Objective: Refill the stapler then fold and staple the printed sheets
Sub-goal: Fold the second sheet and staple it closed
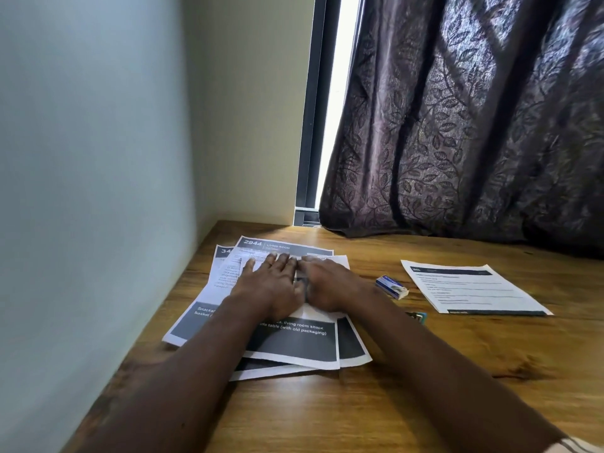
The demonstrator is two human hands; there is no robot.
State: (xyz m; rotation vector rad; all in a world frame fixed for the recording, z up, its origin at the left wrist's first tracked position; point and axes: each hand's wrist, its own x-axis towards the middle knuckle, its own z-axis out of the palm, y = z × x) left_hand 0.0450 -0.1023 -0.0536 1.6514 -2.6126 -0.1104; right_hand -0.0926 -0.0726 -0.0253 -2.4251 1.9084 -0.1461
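here a wooden table (425, 387) stands in a room corner, and the pile of printed sheets (294, 344) lies on it as the landmark. left of the pile is a pale wall (81, 158). beyond the pile hangs a dark curtain (474, 109) with a leaf pattern, and a narrow bright window gap (336, 93) shows beside it. the pile is a little fanned. its long axis runs away from the person toward the window, with the number headers at the far end and the dark caption bands at the near end. on top of the pile lies a folded sheet (341, 261), white side up. the left hand (271, 282) and the right hand (327, 286) both lie flat on this sheet, side by side and touching. the fingers are straight, pointing away from the person, and they press the paper down without gripping it. right of the pile, apart from it, is a small staple box (392, 287), turned diagonally. farther right lies a single printed sheet (470, 289). a small blue-green object (419, 317) shows just right of the pile behind the right forearm, but it is too hidden to tell what it is.
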